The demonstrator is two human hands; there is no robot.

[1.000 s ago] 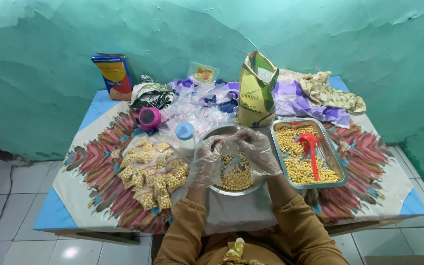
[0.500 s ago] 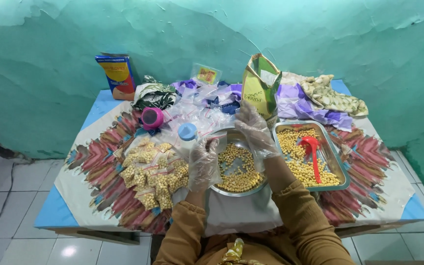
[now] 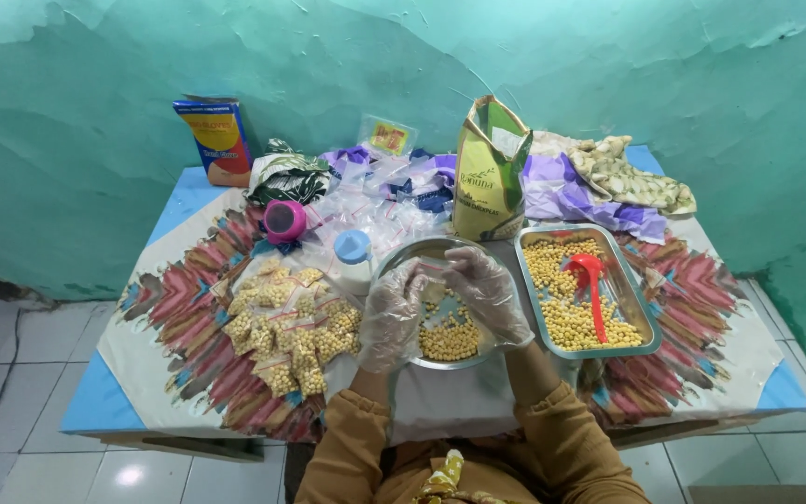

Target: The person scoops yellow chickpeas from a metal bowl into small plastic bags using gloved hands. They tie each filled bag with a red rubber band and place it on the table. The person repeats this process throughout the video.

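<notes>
Your right hand (image 3: pixel 489 291) dropped back beside left hand (image 3: pixel 394 313) over round bowl (image 3: pixel 394 264) | both pinch small plastic pouch (image 3: pixel 434 277) | light, limp, slippery; grip top edge.

1. The round bowl (image 3: pixel 401 264) sits at the table's (image 3: pixel 114 359) near middle, chickpeas inside.
2. Both hands, left hand (image 3: pixel 392 317) and right hand (image 3: pixel 492 294), meet over the bowl, a small bag (image 3: pixel 434 282) between them.
3. The heap of filled bags (image 3: pixel 286 322) lies left of the bowl.
4. The tray (image 3: pixel 641 322) lies right of it, a scoop (image 3: pixel 591 285) in it.
5. The standing pouch (image 3: pixel 489 173) rises behind the bowl.
6. The box (image 3: pixel 215 140) stands at the far left against the wall.
</notes>
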